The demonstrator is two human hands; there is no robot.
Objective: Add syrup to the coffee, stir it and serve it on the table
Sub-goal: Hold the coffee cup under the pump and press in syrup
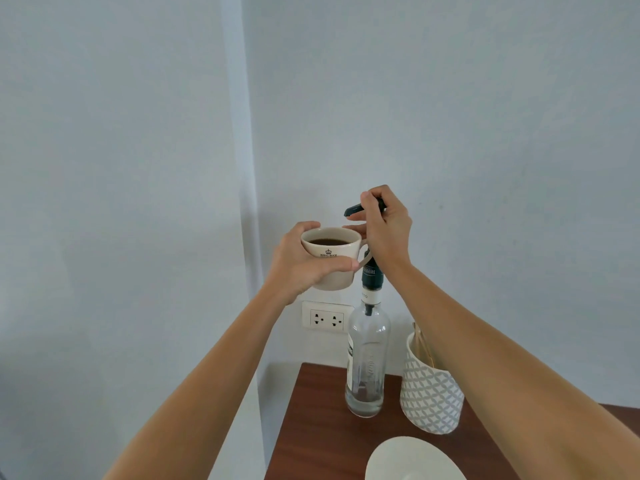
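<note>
Her right hand is curled over the black plastic pump head of the tall clear glass syrup bottle, fingers wrapped round it. At the spout's seven o'clock, the left hand wraps the cream ceramic mug of dark coffee, thumb and fingers closed around its body, holding it raised in the air just under the nozzle. I can't see any syrup falling, so I'd judge the pumping is only about to happen; stirring and serving are all left. The bottle stands on the reddish-brown wooden table. At its three o'clock sits a white patterned ceramic holder with wooden sticks, probably stirrers; at five o'clock a white saucer. A white wall socket lies behind. Nothing blocks the spout.
</note>
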